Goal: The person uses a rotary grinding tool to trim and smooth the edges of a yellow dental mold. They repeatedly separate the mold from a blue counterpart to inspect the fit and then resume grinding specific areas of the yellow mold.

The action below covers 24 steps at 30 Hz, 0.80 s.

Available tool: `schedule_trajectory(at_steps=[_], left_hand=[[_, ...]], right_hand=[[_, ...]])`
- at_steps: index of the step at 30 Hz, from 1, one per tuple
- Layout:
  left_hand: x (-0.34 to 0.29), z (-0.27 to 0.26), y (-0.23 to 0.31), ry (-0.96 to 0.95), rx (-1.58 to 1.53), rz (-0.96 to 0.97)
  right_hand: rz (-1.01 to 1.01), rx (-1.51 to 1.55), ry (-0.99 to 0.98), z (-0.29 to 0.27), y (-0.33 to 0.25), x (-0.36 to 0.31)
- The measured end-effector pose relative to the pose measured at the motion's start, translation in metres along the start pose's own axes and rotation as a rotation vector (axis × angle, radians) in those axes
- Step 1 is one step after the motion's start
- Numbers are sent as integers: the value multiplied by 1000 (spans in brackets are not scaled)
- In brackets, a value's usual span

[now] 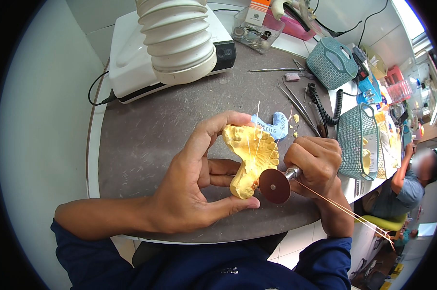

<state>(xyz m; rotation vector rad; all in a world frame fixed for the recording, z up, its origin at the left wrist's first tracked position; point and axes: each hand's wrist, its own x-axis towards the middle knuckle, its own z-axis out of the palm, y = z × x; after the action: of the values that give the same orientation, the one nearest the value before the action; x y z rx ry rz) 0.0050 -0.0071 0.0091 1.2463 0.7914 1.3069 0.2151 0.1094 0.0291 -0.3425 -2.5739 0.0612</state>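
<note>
My left hand (187,181) grips a yellow plaster dental model (246,152), an arch with tooth shapes, between its fingers and thumb. In my right hand (315,162) is a metal rotary handpiece (292,172), fitted with a round brown cutting disc (275,188). The disc's edge is at the lower right end of the model, close to my left thumb; contact is hard to make out. Thin bright streaks fan out above the model and past my right wrist. Just behind the model lies a blue curved piece (280,126) with writing on it, partly hidden.
A white ribbed hose (177,43) hangs before a white box-shaped machine (126,58) at the far left. Tweezers (300,108) and yellow crumbs (296,118) lie beyond my right hand. Teal baskets (332,63) line the right side. Another person (397,193) sits at far right.
</note>
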Motion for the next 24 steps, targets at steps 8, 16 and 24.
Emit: schedule_trajectory(at_steps=[8, 16, 24], left_hand=[[0, 0, -2, 0, 14, 4], [0, 0, 1, -5, 10, -13], [1, 0, -1, 8, -26, -10]], right_hand=[[-11, -7, 8, 0, -1, 1], [-13, 2, 8, 1, -1, 0], [10, -19, 8, -1, -1, 0]])
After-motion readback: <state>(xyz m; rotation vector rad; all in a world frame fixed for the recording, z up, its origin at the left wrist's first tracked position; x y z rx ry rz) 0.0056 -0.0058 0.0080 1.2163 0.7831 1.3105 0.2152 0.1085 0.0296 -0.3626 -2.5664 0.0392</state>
